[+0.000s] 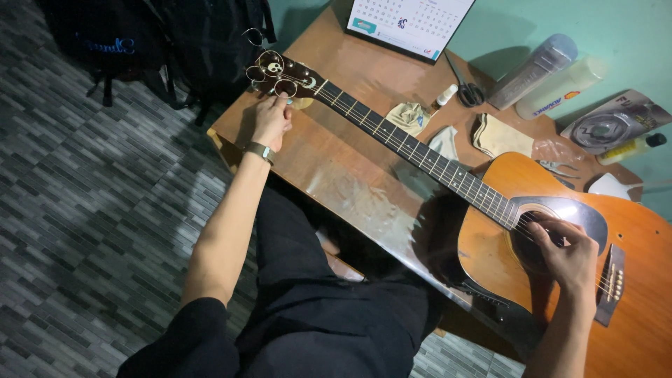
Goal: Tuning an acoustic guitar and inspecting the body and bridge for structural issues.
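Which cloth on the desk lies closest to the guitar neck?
The pale grey cloth, touching the guitar neck; the crumpled yellow cloth and folded tan cloth lie farther back.

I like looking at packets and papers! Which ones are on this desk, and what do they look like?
White desk calendar: back edge, upright, dark-framed grid.
Flat silvery printed packet: far right, round picture on it.
Cream tube with coloured label: lying by the wall.
Small yellow bottle, black cap: right, lying down.

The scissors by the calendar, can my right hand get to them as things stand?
Probably yes: the right hand rests on the guitar strings, holding nothing, and the scissors lie uncovered beyond the neck.
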